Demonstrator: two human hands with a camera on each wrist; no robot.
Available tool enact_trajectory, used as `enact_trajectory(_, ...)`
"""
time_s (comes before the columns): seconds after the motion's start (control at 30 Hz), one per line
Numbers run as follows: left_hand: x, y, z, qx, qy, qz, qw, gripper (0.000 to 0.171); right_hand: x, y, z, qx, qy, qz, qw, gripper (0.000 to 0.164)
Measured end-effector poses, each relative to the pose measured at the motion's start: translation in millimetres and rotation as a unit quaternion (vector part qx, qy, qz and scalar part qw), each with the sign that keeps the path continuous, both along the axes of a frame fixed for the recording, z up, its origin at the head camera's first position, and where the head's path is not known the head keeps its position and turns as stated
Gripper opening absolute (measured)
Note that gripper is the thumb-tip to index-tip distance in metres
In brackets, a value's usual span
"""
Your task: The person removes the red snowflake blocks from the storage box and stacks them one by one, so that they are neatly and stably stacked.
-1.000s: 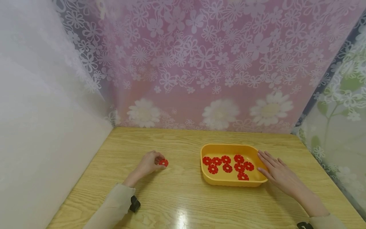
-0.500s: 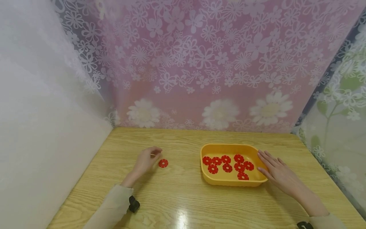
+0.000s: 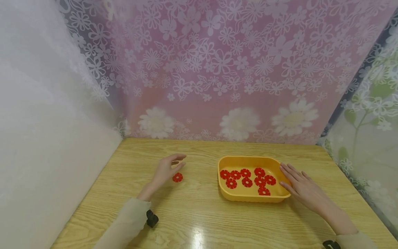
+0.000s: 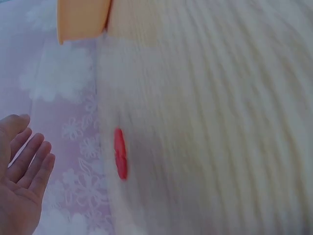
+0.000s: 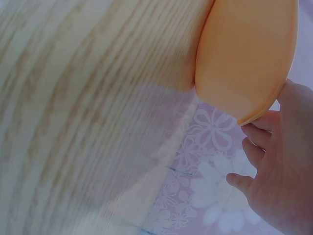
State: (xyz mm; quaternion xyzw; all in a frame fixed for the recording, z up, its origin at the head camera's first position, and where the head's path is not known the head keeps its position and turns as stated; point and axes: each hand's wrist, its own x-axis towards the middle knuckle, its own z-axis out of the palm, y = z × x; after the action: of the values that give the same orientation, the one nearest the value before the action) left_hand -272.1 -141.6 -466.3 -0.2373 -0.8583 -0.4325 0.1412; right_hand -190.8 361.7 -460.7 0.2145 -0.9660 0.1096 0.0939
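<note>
A red notched disc [image 3: 177, 177] with a pale centre hole lies flat on the wooden table. My left hand [image 3: 166, 170] hovers just above and behind it, fingers spread from the thumb and holding nothing. In the left wrist view the red disc [image 4: 120, 154] appears edge-on, apart from the left hand [image 4: 23, 181]. To the right stands a yellow plastic tray [image 3: 230, 198] with several similar red discs [image 3: 260, 181] on its floor. My right hand [image 3: 306, 190] rests with fairly straight fingers against the tray's right rim. The right wrist view shows that hand [image 5: 279, 166] touching the tray's edge [image 5: 244, 58].
A flowered pink curtain [image 3: 199, 86] hangs behind the table [image 3: 199, 221]. A whitish sheet [image 3: 56, 121] borders the left side, and a leaf-patterned curtain [image 3: 370, 138] the right. Black wrist devices [image 3: 152, 218] sit at the cuffs.
My left hand has let go of the red disc, drawn back from it, then moved up and right with fingers opened wider. The disc, tray and right hand have stayed in place.
</note>
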Motion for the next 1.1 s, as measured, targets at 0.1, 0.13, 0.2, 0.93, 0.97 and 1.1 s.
enact_trajectory(0.1, -1.4, 11.4, 5.4, 0.009, 0.005, -0.024, 0.9997, 0.035, -0.2, -0.6, 0.4, 0.001, 0.0, -0.001, 1.0, 0.066)
enact_trajectory(0.13, -2.3, 15.4, 6.3, 0.008, 0.01, -0.029, 0.9995, 0.035, -0.1, -0.7, 0.6, 0.002, -0.001, -0.001, 1.0, 0.066)
enact_trajectory(0.2, -4.4, 22.9, 7.6, 0.005, 0.015, -0.039, 0.9991, 0.037, 0.1, -1.0, 0.9, 0.004, -0.001, -0.002, 1.0, 0.066)
enact_trajectory(0.93, -11.6, 102.6, 28.9, -0.013, 0.02, -0.113, 0.9933, 0.037, 4.3, 2.1, 4.6, -0.015, -0.018, 0.004, 1.0, 0.065)
enact_trajectory(0.97, -11.9, 106.6, 29.3, -0.013, 0.018, -0.118, 0.9928, 0.037, 4.9, 2.4, 4.8, -0.014, -0.017, 0.004, 1.0, 0.066)
enact_trajectory(1.1, -13.2, 121.7, 29.1, -0.013, 0.018, -0.141, 0.9898, 0.037, 7.4, 3.6, 4.9, -0.01, -0.016, 0.002, 1.0, 0.065)
